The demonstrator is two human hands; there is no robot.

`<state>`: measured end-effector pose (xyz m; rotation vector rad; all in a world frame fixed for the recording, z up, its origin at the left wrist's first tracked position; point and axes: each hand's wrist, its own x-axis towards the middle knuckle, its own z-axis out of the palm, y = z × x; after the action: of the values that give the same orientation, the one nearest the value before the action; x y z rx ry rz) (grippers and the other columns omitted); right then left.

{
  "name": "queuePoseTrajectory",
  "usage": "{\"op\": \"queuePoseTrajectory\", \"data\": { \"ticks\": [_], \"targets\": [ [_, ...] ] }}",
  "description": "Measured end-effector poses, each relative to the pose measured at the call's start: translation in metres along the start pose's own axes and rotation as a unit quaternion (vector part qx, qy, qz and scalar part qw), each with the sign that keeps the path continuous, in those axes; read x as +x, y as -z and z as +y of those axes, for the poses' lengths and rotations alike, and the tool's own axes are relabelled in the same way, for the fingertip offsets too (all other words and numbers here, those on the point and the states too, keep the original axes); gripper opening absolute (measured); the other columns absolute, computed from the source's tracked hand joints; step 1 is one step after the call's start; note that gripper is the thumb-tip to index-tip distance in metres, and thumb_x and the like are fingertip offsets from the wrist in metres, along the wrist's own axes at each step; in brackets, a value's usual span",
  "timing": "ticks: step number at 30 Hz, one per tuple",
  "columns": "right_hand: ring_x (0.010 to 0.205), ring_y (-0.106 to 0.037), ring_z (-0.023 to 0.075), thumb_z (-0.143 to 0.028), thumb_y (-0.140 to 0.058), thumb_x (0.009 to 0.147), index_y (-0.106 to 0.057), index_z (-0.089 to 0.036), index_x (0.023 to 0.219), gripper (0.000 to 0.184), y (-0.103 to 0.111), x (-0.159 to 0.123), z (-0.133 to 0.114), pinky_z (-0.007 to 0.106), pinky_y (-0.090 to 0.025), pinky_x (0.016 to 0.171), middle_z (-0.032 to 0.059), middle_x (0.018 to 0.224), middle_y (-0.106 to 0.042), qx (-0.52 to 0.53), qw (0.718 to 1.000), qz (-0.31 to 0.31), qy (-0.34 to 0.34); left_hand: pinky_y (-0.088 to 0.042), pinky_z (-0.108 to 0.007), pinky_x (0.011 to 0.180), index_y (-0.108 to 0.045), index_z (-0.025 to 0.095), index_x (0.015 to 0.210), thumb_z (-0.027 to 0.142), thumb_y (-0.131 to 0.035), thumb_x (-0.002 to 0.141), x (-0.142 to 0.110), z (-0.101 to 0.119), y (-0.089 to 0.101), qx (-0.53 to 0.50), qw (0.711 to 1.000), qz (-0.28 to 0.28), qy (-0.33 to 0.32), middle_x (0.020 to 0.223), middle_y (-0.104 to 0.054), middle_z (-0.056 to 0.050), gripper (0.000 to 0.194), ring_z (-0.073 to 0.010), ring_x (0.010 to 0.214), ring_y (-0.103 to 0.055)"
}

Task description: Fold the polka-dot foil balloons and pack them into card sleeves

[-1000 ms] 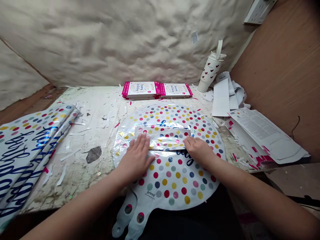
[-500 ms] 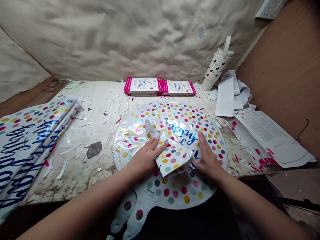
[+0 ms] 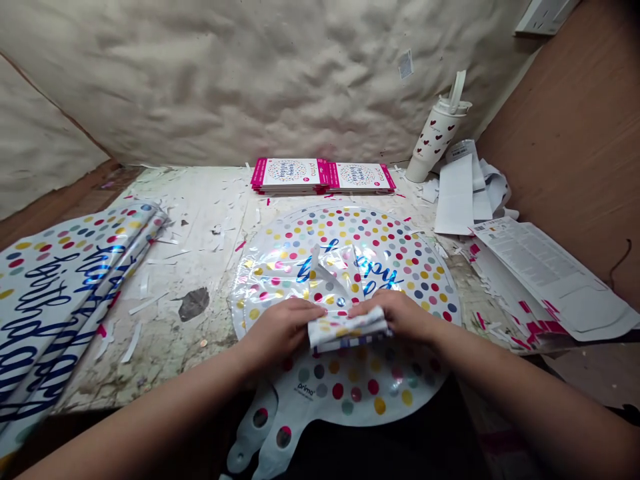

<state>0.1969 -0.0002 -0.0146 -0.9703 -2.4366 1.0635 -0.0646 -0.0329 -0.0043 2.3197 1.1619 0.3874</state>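
Lettered foils [image 3: 60, 287] are laid at left. Over a flat dotted balloon [image 3: 350, 397], the left hand [image 3: 277, 330] is set, fingers together, against a folded bundle [image 3: 345, 328], any pinch hidden; its right end is pinched by the right hand [image 3: 404, 317]. Folding seems in hand; evenly pressed creases seem called for.

"prima" in dark lettering on the dotted foil sheet [image 3: 370, 393]
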Motion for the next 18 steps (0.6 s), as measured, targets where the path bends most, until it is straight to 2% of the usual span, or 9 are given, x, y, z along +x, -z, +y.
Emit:
{"op": "queuePoseTrajectory", "data": {
  "ticks": [2, 4, 6, 8, 10, 12, 13, 15, 18],
  "targets": [
    [0.074, -0.065, 0.0179, -0.019, -0.055, 0.078, -0.068, -0.018, 0.088, 0.016, 0.006, 0.014, -0.002, 0.030, -0.052, 0.069, 0.0032, 0.083, -0.070, 0.121, 0.977, 0.008, -0.175, -0.049, -0.026, 0.063, -0.066, 0.021, 0.076, 0.032, -0.048, 0.082, 0.013, 0.001, 0.010, -0.124, 0.976, -0.004, 0.178, 0.074, -0.066, -0.001, 0.022, -0.0163, 0.070, -0.061],
    [0.061, -0.063, 0.0148, -0.024, -0.051, 0.083, -0.064, -0.017, 0.085, 0.015, 0.012, 0.030, -0.002, 0.028, -0.053, 0.060, 0.0033, 0.072, -0.068, 0.200, 0.930, 0.022, -0.307, -0.045, -0.021, 0.051, -0.060, 0.019, 0.065, 0.037, -0.055, 0.077, 0.029, 0.000, 0.017, -0.228, 0.919, -0.015, 0.323, 0.058, -0.060, 0.003, 0.022, -0.0128, 0.055, -0.057],
    [0.054, -0.060, 0.0146, -0.032, -0.045, 0.088, -0.061, -0.015, 0.086, 0.023, 0.017, 0.043, -0.001, 0.029, -0.053, 0.054, 0.0048, 0.064, -0.064, 0.212, 0.904, 0.038, -0.370, -0.043, -0.020, 0.047, -0.055, 0.018, 0.061, 0.038, -0.060, 0.072, 0.044, -0.004, 0.021, -0.282, 0.875, -0.020, 0.393, 0.053, -0.056, 0.003, 0.023, -0.0111, 0.048, -0.054],
    [0.057, -0.062, 0.0184, -0.040, -0.038, 0.090, -0.058, -0.015, 0.092, 0.032, 0.020, 0.050, -0.003, 0.034, -0.053, 0.055, 0.0089, 0.068, -0.065, 0.185, 0.899, 0.061, -0.391, -0.043, -0.021, 0.044, -0.050, 0.018, 0.058, 0.037, -0.061, 0.071, 0.055, -0.010, 0.020, -0.296, 0.858, -0.027, 0.419, 0.049, -0.055, 0.002, 0.026, -0.0105, 0.041, -0.051],
    [0.077, -0.064, 0.0242, -0.044, -0.035, 0.090, -0.053, -0.016, 0.108, 0.038, 0.017, 0.051, -0.008, 0.040, -0.052, 0.066, 0.0140, 0.088, -0.066, 0.124, 0.911, 0.116, -0.375, -0.042, -0.022, 0.040, -0.048, 0.017, 0.057, 0.035, -0.060, 0.072, 0.062, -0.014, 0.016, -0.308, 0.841, -0.032, 0.443, 0.046, -0.055, 0.001, 0.026, -0.0108, 0.037, -0.050],
    [0.108, -0.054, 0.0283, -0.041, -0.032, 0.091, -0.046, -0.019, 0.122, 0.041, 0.008, 0.051, -0.015, 0.046, -0.044, 0.088, 0.0157, 0.117, -0.057, -0.004, 0.947, 0.160, -0.279, -0.040, -0.021, 0.036, -0.048, 0.017, 0.057, 0.032, -0.059, 0.073, 0.066, -0.016, 0.013, -0.319, 0.829, -0.030, 0.458, 0.044, -0.054, 0.000, 0.025, -0.0110, 0.034, -0.048],
    [0.120, -0.043, 0.0286, -0.039, -0.032, 0.091, -0.044, -0.019, 0.126, 0.042, 0.001, 0.051, -0.017, 0.047, -0.035, 0.097, 0.0143, 0.129, -0.049, -0.077, 0.960, 0.156, -0.218, -0.039, -0.020, 0.035, -0.048, 0.017, 0.057, 0.031, -0.059, 0.074, 0.067, -0.016, 0.013, -0.326, 0.824, -0.027, 0.462, 0.043, -0.053, 0.000, 0.024, -0.0110, 0.032, -0.047],
    [0.132, -0.026, 0.0284, -0.036, -0.031, 0.092, -0.040, -0.018, 0.131, 0.045, -0.014, 0.053, -0.018, 0.048, -0.021, 0.106, 0.0108, 0.142, -0.034, -0.185, 0.969, 0.103, -0.130, -0.038, -0.020, 0.033, -0.050, 0.016, 0.059, 0.028, -0.059, 0.074, 0.066, -0.015, 0.018, -0.343, 0.815, -0.012, 0.466, 0.043, -0.053, 0.000, 0.022, -0.0107, 0.032, -0.047],
    [0.135, -0.017, 0.0266, -0.039, -0.028, 0.092, -0.032, -0.018, 0.138, 0.050, -0.030, 0.057, -0.009, 0.047, -0.014, 0.109, 0.0077, 0.147, -0.024, -0.219, 0.965, 0.052, -0.132, -0.047, -0.021, 0.043, -0.055, 0.015, 0.070, 0.026, -0.057, 0.077, 0.056, -0.013, 0.035, -0.370, 0.807, 0.039, 0.459, 0.057, -0.060, -0.002, 0.013, -0.0109, 0.043, -0.056]
  ]
}}
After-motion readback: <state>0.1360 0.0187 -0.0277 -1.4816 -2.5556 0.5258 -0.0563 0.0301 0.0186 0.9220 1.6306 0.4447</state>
